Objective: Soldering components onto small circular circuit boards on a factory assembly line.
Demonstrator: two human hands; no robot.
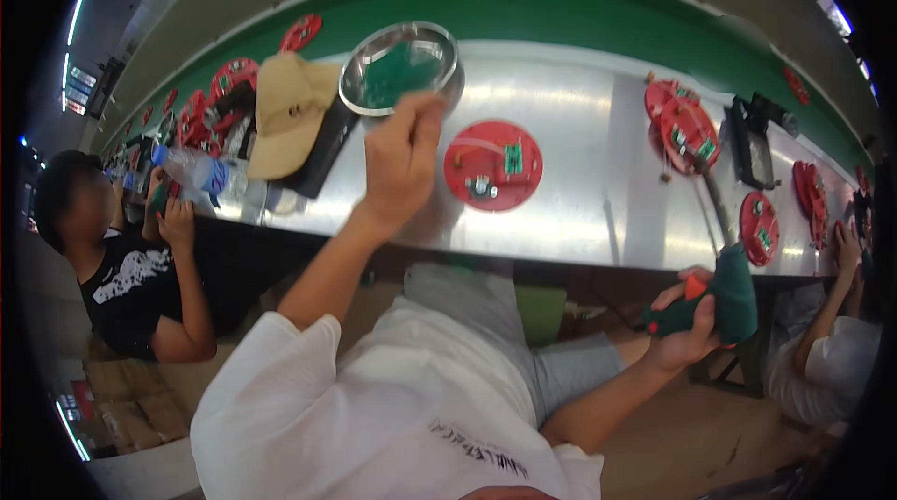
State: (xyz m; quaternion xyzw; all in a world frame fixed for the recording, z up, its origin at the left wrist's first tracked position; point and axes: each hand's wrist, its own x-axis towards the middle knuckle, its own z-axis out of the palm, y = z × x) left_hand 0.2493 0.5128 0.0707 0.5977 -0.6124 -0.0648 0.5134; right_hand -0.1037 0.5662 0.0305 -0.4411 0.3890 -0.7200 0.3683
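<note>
Picking, prob., w/ L hand [397, 168] curled narrow (can't tell if holding) at 5 o'clock of round metal bowl [368, 48]; gripping dark-green power tool [735, 299] in R hand [689, 341]. Next, should aim for round red disc [491, 192].

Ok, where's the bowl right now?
In the head view, the bowl is in the upper part, slightly left of centre, just beyond the person's left hand and to the right of the cap.
</note>
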